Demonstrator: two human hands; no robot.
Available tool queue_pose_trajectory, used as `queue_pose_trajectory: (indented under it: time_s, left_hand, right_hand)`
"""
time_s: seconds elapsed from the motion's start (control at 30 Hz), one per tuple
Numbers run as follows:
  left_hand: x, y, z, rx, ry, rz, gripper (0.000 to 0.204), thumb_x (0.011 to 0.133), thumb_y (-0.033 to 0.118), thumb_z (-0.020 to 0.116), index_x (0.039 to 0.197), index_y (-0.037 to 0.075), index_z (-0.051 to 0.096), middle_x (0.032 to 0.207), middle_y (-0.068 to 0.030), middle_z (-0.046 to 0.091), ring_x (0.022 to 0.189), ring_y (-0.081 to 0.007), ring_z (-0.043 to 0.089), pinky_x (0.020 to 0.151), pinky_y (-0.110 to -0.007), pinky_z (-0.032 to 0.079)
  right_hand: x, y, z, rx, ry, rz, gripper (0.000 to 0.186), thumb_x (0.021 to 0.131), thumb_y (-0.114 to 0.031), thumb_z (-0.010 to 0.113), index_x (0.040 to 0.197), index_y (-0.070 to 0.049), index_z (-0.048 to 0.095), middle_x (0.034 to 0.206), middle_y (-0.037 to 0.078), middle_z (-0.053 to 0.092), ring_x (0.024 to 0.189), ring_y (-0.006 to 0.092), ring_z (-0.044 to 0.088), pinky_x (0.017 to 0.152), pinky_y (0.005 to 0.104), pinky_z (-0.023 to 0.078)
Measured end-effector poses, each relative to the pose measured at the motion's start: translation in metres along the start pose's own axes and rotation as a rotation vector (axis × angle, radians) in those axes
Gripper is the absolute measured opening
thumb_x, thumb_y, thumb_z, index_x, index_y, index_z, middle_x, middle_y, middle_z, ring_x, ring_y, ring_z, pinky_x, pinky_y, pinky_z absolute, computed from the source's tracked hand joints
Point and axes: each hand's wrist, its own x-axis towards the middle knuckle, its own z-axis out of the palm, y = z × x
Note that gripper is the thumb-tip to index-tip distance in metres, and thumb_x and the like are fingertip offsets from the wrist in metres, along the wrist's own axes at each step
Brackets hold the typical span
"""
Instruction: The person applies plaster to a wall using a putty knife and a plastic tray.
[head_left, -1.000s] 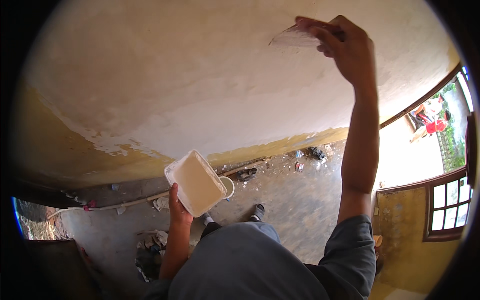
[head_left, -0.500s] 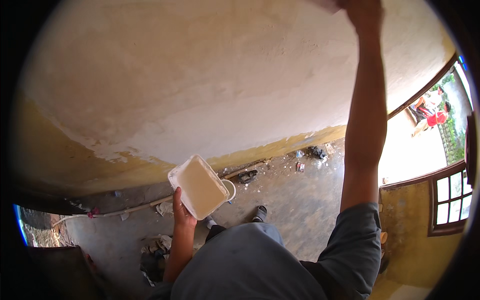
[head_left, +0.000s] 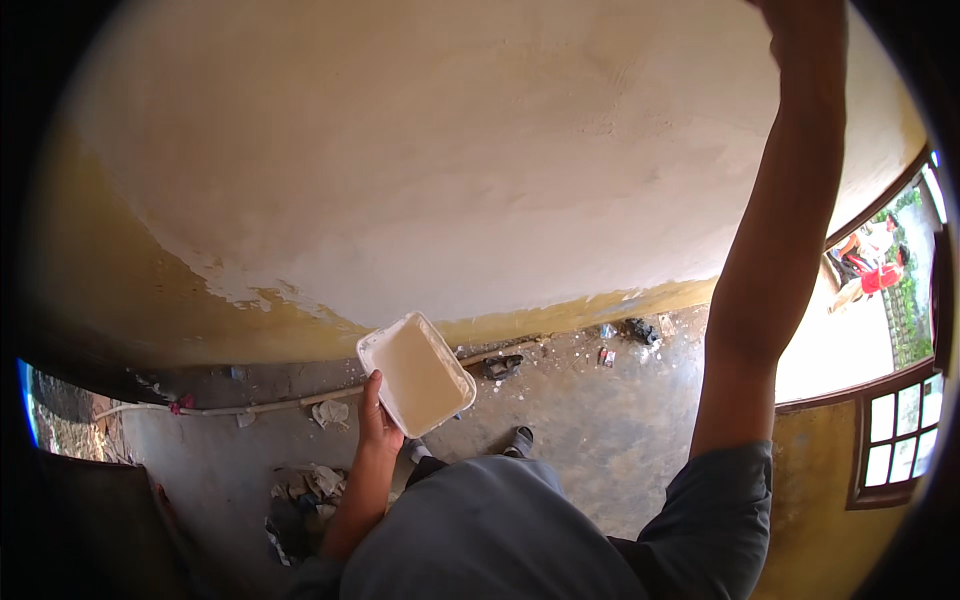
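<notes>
My left hand (head_left: pixel 378 420) grips a white rectangular plastic container (head_left: pixel 415 371) of pale cream paste, with my thumb along its left rim. My right arm reaches high up the wall (head_left: pixel 450 170), which has a broad whitish patched coat over yellow paint with ragged lower edges. My right hand (head_left: pixel 800 15) is mostly cut off at the top edge, so its fingers and anything in them are hidden.
A long pale pole (head_left: pixel 300 398) lies along the wall's foot among scraps, a dark shoe (head_left: pixel 502 366) and a dark bundle (head_left: pixel 640 330). Crumpled material (head_left: pixel 310 500) lies left of my legs. On the right are a barred window (head_left: pixel 900 440) and an opening with people (head_left: pixel 878 270) outside.
My right hand has swept up and to the right, out to the top edge; the scraper seen in it earlier is out of view. My left hand and container have shifted slightly right and down.
</notes>
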Motion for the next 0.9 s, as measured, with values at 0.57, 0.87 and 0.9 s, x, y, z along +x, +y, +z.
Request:
queue_pose_trajectory:
  time_s: [0.57, 0.87, 0.9]
  left_hand:
    - [0.009, -0.003, -0.019, -0.063, -0.030, 0.082, 0.046, 0.094, 0.030, 0.064, 0.126, 0.000, 0.055, 0.114, -0.0101, 0.065, 0.105, -0.0200, 0.065, 0.089, -0.035, 0.055]
    - [0.013, -0.003, -0.002, 0.063, -0.115, 0.019, 0.040, 0.094, 0.033, 0.064, 0.117, 0.001, 0.059, 0.100, -0.0055, 0.065, 0.081, -0.0109, 0.067, 0.058, -0.025, 0.056]
    - [0.009, -0.001, 0.004, 0.053, -0.114, 0.016, 0.040, 0.094, 0.033, 0.065, 0.117, 0.002, 0.059, 0.098, -0.0044, 0.065, 0.080, -0.0103, 0.067, 0.059, -0.025, 0.056]
  right_hand:
    - [-0.207, 0.014, 0.028, 0.686, -0.674, 0.567, 0.045, 0.096, -0.043, 0.062, 0.090, 0.001, 0.066, 0.082, 0.008, 0.065, 0.065, 0.0129, 0.061, 0.059, 0.0265, 0.053]
    - [-0.373, 0.010, 0.063, 0.382, -0.877, 1.007, 0.032, 0.087, -0.011, 0.070, 0.114, 0.003, 0.063, 0.075, 0.010, 0.069, 0.065, 0.0116, 0.064, 0.057, 0.0267, 0.051]
    - [-0.375, 0.007, 0.066, 0.381, -0.880, 1.010, 0.032, 0.087, -0.011, 0.070, 0.114, 0.003, 0.063, 0.075, 0.010, 0.069, 0.065, 0.0116, 0.064, 0.057, 0.0267, 0.051]
